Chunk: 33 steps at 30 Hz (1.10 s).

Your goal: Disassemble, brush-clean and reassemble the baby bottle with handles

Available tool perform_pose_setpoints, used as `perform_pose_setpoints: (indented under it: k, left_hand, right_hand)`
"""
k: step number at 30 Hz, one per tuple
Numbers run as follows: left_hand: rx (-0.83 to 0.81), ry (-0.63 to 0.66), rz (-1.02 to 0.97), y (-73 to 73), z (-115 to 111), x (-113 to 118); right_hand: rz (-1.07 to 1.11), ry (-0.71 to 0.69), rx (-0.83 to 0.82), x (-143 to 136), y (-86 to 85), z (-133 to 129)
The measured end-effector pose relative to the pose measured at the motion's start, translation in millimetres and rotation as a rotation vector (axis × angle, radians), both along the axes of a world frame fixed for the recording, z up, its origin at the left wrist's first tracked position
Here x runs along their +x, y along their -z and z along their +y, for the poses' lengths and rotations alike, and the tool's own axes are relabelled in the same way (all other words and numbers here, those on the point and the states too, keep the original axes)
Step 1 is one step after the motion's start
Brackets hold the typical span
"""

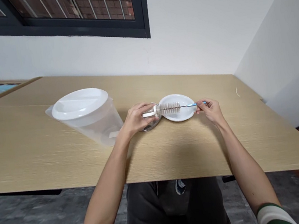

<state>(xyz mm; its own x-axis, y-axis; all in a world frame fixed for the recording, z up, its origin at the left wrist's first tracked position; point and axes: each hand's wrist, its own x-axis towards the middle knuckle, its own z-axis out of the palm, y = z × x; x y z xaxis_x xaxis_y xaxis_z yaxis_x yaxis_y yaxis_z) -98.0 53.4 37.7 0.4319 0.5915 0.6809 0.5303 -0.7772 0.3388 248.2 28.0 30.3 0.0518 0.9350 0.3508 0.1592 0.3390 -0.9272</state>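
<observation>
Lying on its side, a small clear bottle [149, 113] with a white rim is gripped by my left hand [136, 118], its mouth facing right. My right hand [209, 110] pinches the blue handle of a bottle brush [171, 108]. The brush's pale bristles are at the bottle's mouth, mostly outside it; whether the tip is inside is hard to tell. Beneath the brush is a white oval dish [179, 118]. Under the bottle and my left hand, a round metal-edged item [151, 127] shows only in part.
A large translucent pitcher [99, 124] with a white lid stands left of my left hand on the wooden table [172, 153]. A thin pale strip [237, 92] lies at the right. Behind the table are a wall and a barred window [76, 7].
</observation>
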Motion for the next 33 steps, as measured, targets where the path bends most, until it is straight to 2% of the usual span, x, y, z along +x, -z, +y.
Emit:
perform_pose_setpoints:
  k: [7,13,18,22,27,33]
  left_hand:
    - [-0.063,0.019,-0.034,0.4,1,-2]
    - [-0.095,0.036,-0.064,-5.7,-2,-2]
    - [-0.138,-0.005,-0.062,-8.1,-4,-4]
    - [-0.133,-0.042,-0.078,-9.0,-4,-6]
    - [-0.160,-0.028,-0.065,-9.0,-3,-6]
    - [-0.107,-0.036,-0.040,-3.8,-1,-5]
  right_hand:
    - [-0.016,0.049,0.094,6,4.6,5]
    - [-0.014,0.066,0.145,5,2.6,4]
    - [-0.013,0.107,0.164,4,0.8,2]
    - [0.000,0.108,0.116,4,-2.1,0]
    - [0.014,0.071,0.059,3,-5.8,-4]
    - [0.057,-0.014,-0.009,3,-3.4,-4]
